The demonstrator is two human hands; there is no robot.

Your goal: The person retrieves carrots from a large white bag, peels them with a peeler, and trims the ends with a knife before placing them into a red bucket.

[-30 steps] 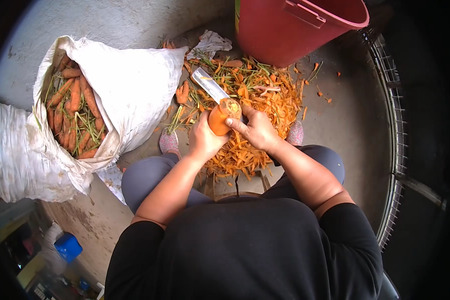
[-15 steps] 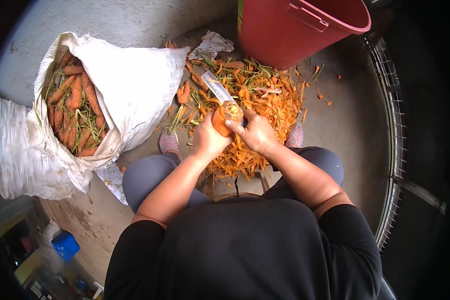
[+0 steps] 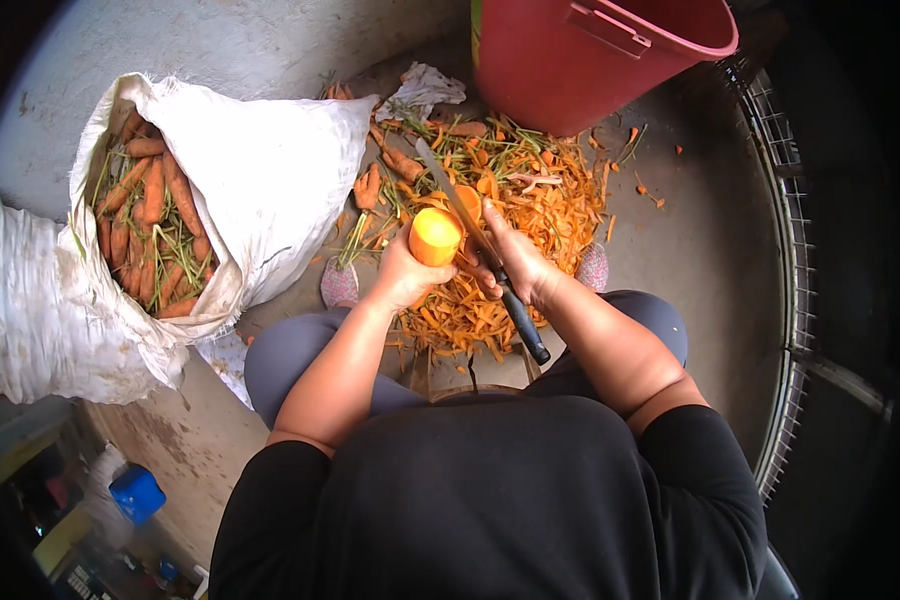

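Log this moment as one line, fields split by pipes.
left hand: holds carrot, cut face showing | right hand: holds knife | peelings: heaped on floor | sack: open, carrots inside

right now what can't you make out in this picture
In the head view:
Red bucket: inside bottom hidden by its wall, top cut by the frame edge.
Left hand: some fingers hidden behind the carrot.
White sack: cloth hides how deep the carrots go.
Lower-left clutter: too blurred to name.
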